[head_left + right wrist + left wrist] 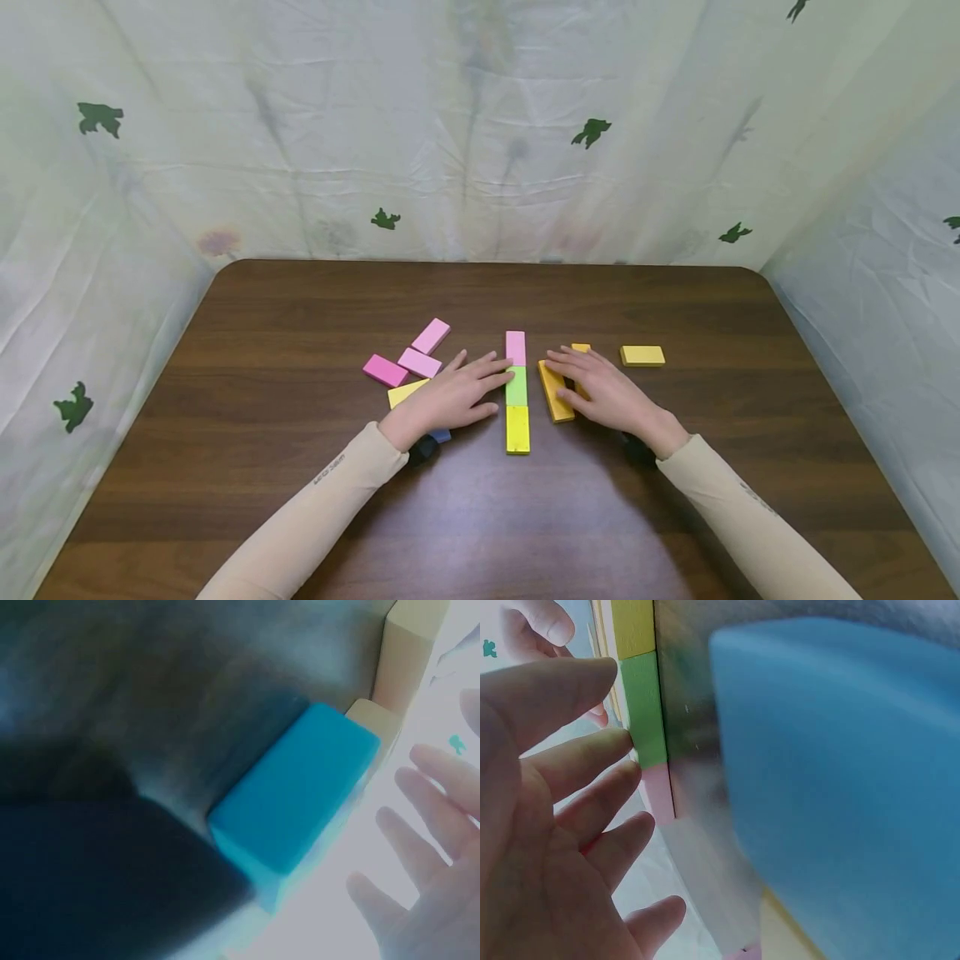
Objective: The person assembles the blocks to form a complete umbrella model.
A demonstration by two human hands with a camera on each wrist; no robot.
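Three blocks stand end to end in a line: pink, green and yellow. My left hand lies to their left, fingers spread, fingertips right at the green block's side. In the left wrist view those fingers are loosely straight and wrap around nothing. On the right, my right hand hovers over an orange block and a second orange block, partly covering both. Its fingers are extended in the right wrist view, apart from a blue block that the hand hides in the head view.
Left of the line lie two pink blocks, one the upper pink block, a magenta block, a pale yellow block and a blue block half under the left wrist. A yellow block lies far right on the brown table.
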